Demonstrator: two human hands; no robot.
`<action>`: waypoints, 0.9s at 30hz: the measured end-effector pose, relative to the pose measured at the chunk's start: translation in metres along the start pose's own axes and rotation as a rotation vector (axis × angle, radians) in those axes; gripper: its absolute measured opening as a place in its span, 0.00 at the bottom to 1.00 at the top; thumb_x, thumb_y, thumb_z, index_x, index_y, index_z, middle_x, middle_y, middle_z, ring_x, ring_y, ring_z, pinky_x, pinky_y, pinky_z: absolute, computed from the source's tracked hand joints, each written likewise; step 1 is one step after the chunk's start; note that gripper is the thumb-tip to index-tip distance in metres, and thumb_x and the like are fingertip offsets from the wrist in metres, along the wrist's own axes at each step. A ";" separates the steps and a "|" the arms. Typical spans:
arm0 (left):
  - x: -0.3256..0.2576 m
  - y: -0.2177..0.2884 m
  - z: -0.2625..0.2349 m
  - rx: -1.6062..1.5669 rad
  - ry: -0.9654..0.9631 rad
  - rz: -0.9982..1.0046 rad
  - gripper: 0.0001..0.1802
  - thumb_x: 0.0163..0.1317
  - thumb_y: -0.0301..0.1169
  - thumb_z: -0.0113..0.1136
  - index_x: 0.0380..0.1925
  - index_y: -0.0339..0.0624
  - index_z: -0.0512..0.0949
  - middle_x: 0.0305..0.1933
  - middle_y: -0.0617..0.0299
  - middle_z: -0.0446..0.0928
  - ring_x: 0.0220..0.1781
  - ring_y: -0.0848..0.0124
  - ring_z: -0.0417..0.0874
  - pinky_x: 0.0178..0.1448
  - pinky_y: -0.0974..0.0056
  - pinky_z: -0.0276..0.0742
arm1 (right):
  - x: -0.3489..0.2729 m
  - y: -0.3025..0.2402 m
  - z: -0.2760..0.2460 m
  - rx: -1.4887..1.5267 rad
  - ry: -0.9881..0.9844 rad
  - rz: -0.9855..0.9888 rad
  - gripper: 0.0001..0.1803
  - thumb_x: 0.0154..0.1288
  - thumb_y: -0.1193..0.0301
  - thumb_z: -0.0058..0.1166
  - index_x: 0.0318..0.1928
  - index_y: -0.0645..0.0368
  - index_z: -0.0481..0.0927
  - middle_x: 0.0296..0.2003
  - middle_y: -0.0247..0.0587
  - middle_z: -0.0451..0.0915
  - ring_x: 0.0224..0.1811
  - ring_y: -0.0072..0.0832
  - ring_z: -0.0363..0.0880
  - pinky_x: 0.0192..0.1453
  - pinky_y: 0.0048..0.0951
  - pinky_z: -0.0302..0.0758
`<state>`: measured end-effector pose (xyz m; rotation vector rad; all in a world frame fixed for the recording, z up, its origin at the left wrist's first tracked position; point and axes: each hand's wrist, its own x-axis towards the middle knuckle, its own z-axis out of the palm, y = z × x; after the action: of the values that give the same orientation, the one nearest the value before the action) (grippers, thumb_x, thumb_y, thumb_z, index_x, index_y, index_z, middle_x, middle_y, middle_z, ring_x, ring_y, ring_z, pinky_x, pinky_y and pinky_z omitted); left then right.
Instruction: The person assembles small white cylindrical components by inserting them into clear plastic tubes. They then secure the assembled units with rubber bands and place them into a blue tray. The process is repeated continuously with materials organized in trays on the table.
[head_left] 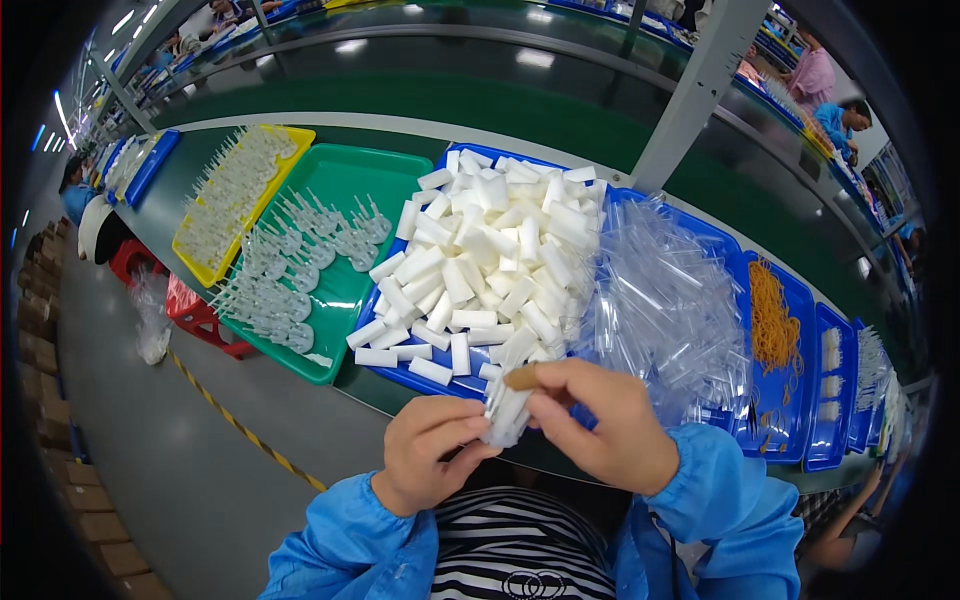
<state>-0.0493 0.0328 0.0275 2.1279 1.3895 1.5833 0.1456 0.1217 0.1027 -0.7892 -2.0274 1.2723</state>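
Note:
In front of my body I hold a small clear plastic piece with white showing in it (507, 418); its exact kind is hard to make out. My left hand (428, 446) pinches it from the left between thumb and fingers. From the right, my right hand (612, 420) closes on its upper part, with a brown finger cot (521, 378) on one fingertip. Just beyond my hands, a blue tray (405, 376) is heaped with white foam cylinders (480, 262). To its right, clear plastic tubes (665, 310) are piled in another blue tray (705, 228).
Farther left are a green tray (350, 175) and a yellow tray (300, 140), both with white spiked parts. Orange rubber bands (772, 325) lie in a blue tray at right. A grey post (700, 95) rises behind the trays. Red stools (195, 310) stand left of the table.

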 end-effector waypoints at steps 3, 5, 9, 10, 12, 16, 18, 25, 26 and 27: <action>0.001 0.001 -0.004 -0.126 0.029 -0.120 0.22 0.52 0.23 0.77 0.46 0.36 0.77 0.48 0.50 0.80 0.47 0.62 0.82 0.51 0.63 0.79 | 0.007 0.001 0.007 0.207 0.047 0.130 0.14 0.68 0.78 0.57 0.54 0.63 0.80 0.38 0.50 0.84 0.34 0.37 0.86 0.38 0.29 0.79; 0.003 0.002 -0.003 -0.171 0.079 -0.205 0.21 0.49 0.16 0.75 0.44 0.39 0.81 0.48 0.53 0.82 0.47 0.60 0.85 0.50 0.62 0.81 | 0.021 -0.004 0.004 0.022 -0.018 0.095 0.15 0.68 0.76 0.58 0.53 0.63 0.80 0.39 0.49 0.84 0.35 0.40 0.85 0.39 0.33 0.79; -0.003 -0.008 -0.002 -0.060 0.107 -0.221 0.19 0.50 0.15 0.73 0.43 0.38 0.81 0.46 0.53 0.81 0.45 0.61 0.84 0.49 0.62 0.81 | 0.080 0.020 0.002 -0.486 0.135 -0.185 0.15 0.64 0.70 0.61 0.50 0.61 0.81 0.39 0.44 0.83 0.42 0.42 0.82 0.45 0.40 0.76; -0.002 -0.010 -0.001 -0.058 0.096 -0.210 0.18 0.51 0.14 0.72 0.43 0.38 0.81 0.47 0.52 0.81 0.45 0.62 0.84 0.50 0.63 0.80 | 0.095 0.024 0.000 -0.610 0.166 -0.235 0.14 0.63 0.70 0.62 0.48 0.60 0.82 0.39 0.44 0.82 0.43 0.42 0.80 0.47 0.40 0.75; -0.002 -0.014 0.002 -0.050 0.086 -0.214 0.17 0.52 0.14 0.71 0.42 0.38 0.80 0.47 0.52 0.80 0.45 0.62 0.83 0.50 0.63 0.80 | 0.118 0.035 0.000 -0.848 0.228 -0.335 0.12 0.59 0.69 0.64 0.44 0.58 0.83 0.39 0.43 0.81 0.45 0.41 0.77 0.49 0.40 0.73; -0.003 -0.018 0.007 -0.053 0.071 -0.229 0.17 0.52 0.15 0.71 0.42 0.38 0.81 0.45 0.53 0.81 0.44 0.61 0.84 0.46 0.62 0.81 | 0.129 0.047 0.004 -0.867 0.168 -0.233 0.11 0.56 0.68 0.65 0.38 0.59 0.82 0.38 0.41 0.79 0.49 0.41 0.74 0.52 0.41 0.69; -0.006 -0.020 0.005 -0.025 0.066 -0.213 0.17 0.52 0.15 0.71 0.42 0.38 0.81 0.45 0.54 0.81 0.43 0.60 0.84 0.45 0.61 0.81 | 0.124 0.038 0.003 -0.831 0.198 -0.293 0.10 0.56 0.69 0.64 0.37 0.60 0.82 0.37 0.42 0.80 0.45 0.43 0.77 0.49 0.40 0.72; 0.006 -0.005 -0.007 0.111 -0.061 0.060 0.19 0.46 0.19 0.70 0.41 0.44 0.86 0.44 0.60 0.84 0.40 0.64 0.84 0.39 0.64 0.77 | 0.078 -0.010 -0.016 -0.123 0.067 0.125 0.11 0.60 0.77 0.59 0.44 0.64 0.76 0.29 0.43 0.82 0.30 0.24 0.83 0.37 0.24 0.78; 0.008 0.001 -0.007 0.129 -0.087 0.119 0.18 0.46 0.22 0.69 0.41 0.45 0.87 0.44 0.61 0.84 0.40 0.66 0.84 0.38 0.65 0.77 | 0.071 -0.008 -0.017 -0.070 0.099 0.121 0.12 0.60 0.77 0.59 0.44 0.64 0.76 0.29 0.43 0.82 0.30 0.23 0.83 0.37 0.25 0.78; 0.010 0.006 -0.007 0.149 -0.087 0.171 0.18 0.45 0.25 0.68 0.40 0.46 0.88 0.45 0.63 0.85 0.39 0.68 0.83 0.38 0.67 0.75 | 0.062 -0.005 -0.018 -0.018 0.130 0.115 0.12 0.61 0.77 0.59 0.45 0.64 0.77 0.29 0.42 0.82 0.31 0.23 0.82 0.38 0.25 0.78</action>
<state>-0.0512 0.0341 0.0405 2.4307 1.3694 1.4635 0.1185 0.1762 0.1253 -0.9837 -1.9154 1.2335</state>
